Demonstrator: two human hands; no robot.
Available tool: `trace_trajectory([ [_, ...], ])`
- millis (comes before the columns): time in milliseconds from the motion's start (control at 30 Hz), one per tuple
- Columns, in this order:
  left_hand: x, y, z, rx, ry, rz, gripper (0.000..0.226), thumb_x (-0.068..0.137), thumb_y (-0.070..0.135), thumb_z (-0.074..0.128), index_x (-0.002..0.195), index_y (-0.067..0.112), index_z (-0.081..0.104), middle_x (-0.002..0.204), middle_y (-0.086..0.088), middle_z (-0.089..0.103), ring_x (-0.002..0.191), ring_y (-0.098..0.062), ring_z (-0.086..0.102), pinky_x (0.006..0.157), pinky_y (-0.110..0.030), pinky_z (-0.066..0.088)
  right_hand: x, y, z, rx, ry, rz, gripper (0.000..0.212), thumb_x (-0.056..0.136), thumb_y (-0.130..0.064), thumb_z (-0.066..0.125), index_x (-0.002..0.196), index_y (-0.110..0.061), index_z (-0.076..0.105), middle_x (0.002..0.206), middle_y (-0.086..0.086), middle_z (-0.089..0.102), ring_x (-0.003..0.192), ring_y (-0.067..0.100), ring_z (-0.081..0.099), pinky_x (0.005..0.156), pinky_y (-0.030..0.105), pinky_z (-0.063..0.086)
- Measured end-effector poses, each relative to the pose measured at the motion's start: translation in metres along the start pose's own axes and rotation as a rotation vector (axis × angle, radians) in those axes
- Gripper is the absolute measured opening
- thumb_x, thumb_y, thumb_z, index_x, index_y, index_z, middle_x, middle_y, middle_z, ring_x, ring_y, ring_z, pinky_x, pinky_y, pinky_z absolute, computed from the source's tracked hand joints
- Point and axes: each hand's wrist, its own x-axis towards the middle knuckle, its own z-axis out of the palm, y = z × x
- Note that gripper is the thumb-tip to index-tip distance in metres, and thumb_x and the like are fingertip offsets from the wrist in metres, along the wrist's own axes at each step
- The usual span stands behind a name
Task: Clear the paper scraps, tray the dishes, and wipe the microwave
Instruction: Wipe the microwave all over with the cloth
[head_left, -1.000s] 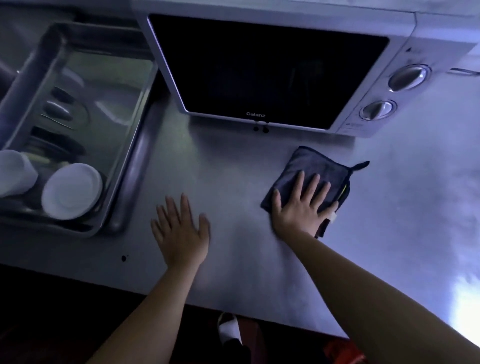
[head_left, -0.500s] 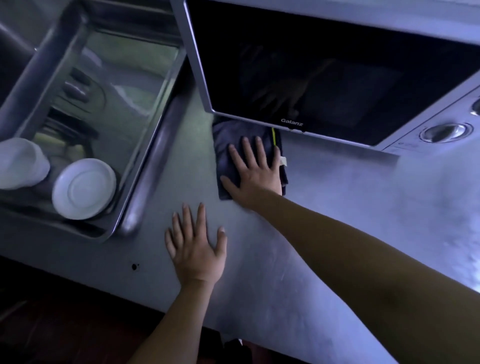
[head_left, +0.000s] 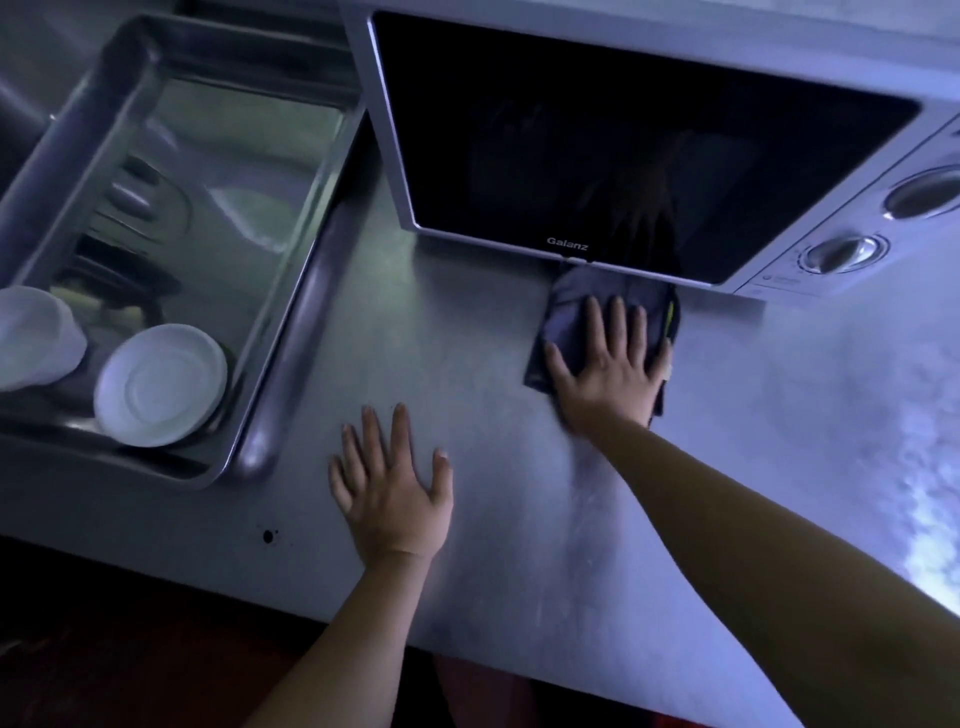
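Tray (head_left: 291, 332) left of microwave (head_left: 623, 156); cloth (head_left: 563, 322) before it.

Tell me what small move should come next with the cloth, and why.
Probably lift the cloth onto the microwave door: the right hand presses it flat on the counter, just below the door's lower edge, while the left hand rests flat nearby.

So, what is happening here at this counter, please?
A person presses a folded dark grey cloth flat on the steel counter with the right hand, right at the bottom edge of the silver microwave. The left hand lies flat on the counter. A round white dish and a white cup sit in the metal tray.
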Motion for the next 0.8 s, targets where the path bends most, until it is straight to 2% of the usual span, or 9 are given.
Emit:
trace_trajectory([
  [200, 0.0, 0.004, -0.019, -0.134, -0.112, 0.002, 0.069, 0.092, 0.052, 0.045, 0.155, 0.026, 0.032, 0.163, -0.011, 0.025, 0.15, -0.035, 0.02, 0.119, -0.053, 0.012, -0.1, 0.064, -0.005, 0.017, 0.035, 0.418, 0.085, 0.086, -0.077, 0.02, 0.158, -0.035, 0.009, 0.168, -0.002, 0.008, 0.154, 0.022, 0.001, 0.121, 0.057, 0.001],
  [333, 0.007, -0.011, -0.049, -0.323, -0.344, 0.056, 0.071, 0.093, 0.038, 0.058, 0.156, 0.028, 0.027, 0.167, -0.006, 0.009, 0.154, -0.028, 0.002, 0.122, -0.043, 0.0, -0.155, 0.058, 0.0, 0.018, -0.013, 0.617, 0.086, 0.085, -0.078, 0.01, 0.159, -0.034, 0.004, 0.168, -0.001, 0.003, 0.154, 0.024, -0.003, 0.12, 0.059, 0.0],
  [400, 0.003, -0.035, -0.072, -0.568, -0.439, 0.093, 0.061, 0.094, 0.023, 0.059, 0.151, 0.021, 0.039, 0.161, -0.008, 0.029, 0.149, -0.025, 0.022, 0.122, -0.036, 0.016, -0.158, 0.035, 0.003, 0.043, -0.033, 0.688, 0.086, 0.086, -0.077, 0.007, 0.159, -0.033, 0.001, 0.168, 0.001, -0.001, 0.154, 0.027, -0.006, 0.118, 0.061, -0.003],
  [467, -0.011, -0.069, -0.096, -0.801, -0.471, 0.096, 0.042, 0.094, 0.015, 0.059, 0.136, 0.019, 0.058, 0.14, 0.0, 0.056, 0.132, -0.014, 0.048, 0.109, -0.026, 0.037, -0.154, 0.005, 0.008, 0.058, -0.057, 0.714, 0.085, 0.087, -0.076, 0.006, 0.159, -0.032, 0.0, 0.168, 0.003, -0.005, 0.154, 0.03, -0.01, 0.117, 0.064, -0.005],
  [533, -0.031, -0.106, -0.116, -0.9, -0.452, 0.08, 0.025, 0.093, 0.009, 0.06, 0.111, 0.023, 0.071, 0.115, 0.011, 0.069, 0.11, -0.002, 0.062, 0.093, -0.018, 0.046, -0.151, -0.033, 0.015, 0.058, -0.084, 0.647, 0.084, 0.087, -0.075, 0.005, 0.159, -0.032, -0.003, 0.168, 0.004, -0.008, 0.153, 0.031, -0.012, 0.116, 0.065, -0.007],
  [600, -0.046, -0.145, -0.125, -0.968, -0.401, 0.021, 0.027, 0.092, 0.002, 0.061, 0.092, 0.027, 0.071, 0.092, 0.02, 0.073, 0.091, 0.008, 0.065, 0.082, -0.012, 0.048, -0.148, -0.081, 0.023, 0.046, -0.099, 0.502, 0.082, 0.088, -0.074, 0.008, 0.159, -0.034, -0.005, 0.168, 0.005, -0.01, 0.152, 0.032, -0.015, 0.116, 0.065, -0.009],
  [633, -0.05, -0.165, -0.126, -0.99, -0.378, -0.024, 0.031, 0.092, -0.002, 0.061, 0.087, 0.027, 0.071, 0.087, 0.022, 0.073, 0.086, 0.009, 0.066, 0.078, -0.007, 0.046, -0.145, -0.107, 0.028, 0.044, -0.106, 0.418, 0.081, 0.089, -0.073, 0.01, 0.158, -0.034, -0.006, 0.167, 0.004, -0.011, 0.152, 0.032, -0.017, 0.116, 0.065, -0.011],
  [733, -0.061, -0.226, -0.127, -0.998, -0.311, -0.171, 0.036, 0.091, -0.006, 0.055, 0.085, 0.024, 0.072, 0.089, 0.018, 0.074, 0.088, 0.005, 0.067, 0.077, -0.002, 0.044, -0.145, -0.188, 0.04, 0.034, -0.154, 0.138, 0.079, 0.091, -0.073, 0.011, 0.157, -0.036, -0.009, 0.167, 0.002, -0.015, 0.151, 0.029, -0.021, 0.114, 0.063, -0.016],
  [800, -0.065, -0.261, -0.129, -0.98, -0.269, -0.226, 0.035, 0.093, -0.002, 0.055, 0.086, 0.027, 0.073, 0.094, 0.013, 0.075, 0.092, 0.002, 0.068, 0.082, -0.01, 0.047, -0.156, -0.233, 0.049, 0.03, -0.182, -0.023, 0.078, 0.091, -0.073, 0.011, 0.157, -0.037, -0.01, 0.166, 0.002, -0.017, 0.151, 0.029, -0.024, 0.114, 0.063, -0.018],
])
